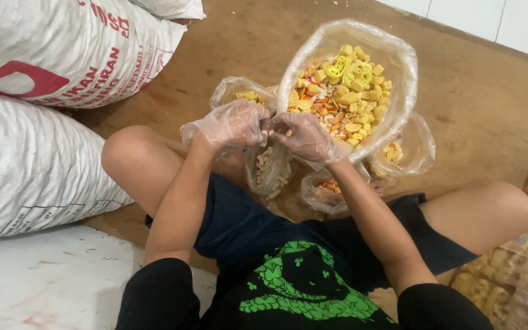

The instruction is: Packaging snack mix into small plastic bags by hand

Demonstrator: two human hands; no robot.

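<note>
Hands point(268, 131) pinching small snack bag point(268, 168) over brown floor point(478, 104); white sacks point(25, 159) beside.

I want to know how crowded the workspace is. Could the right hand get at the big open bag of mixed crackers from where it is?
Probably yes. The right hand is right beside the big bag, whose mouth gapes open with nothing over it. Both hands pinch a small bag, so it would need to let go first.

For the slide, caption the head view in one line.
Seated on a wooden floor, gloved left hand and right hand pinch a small snack bag beside a large bag of mixed crackers.
</note>
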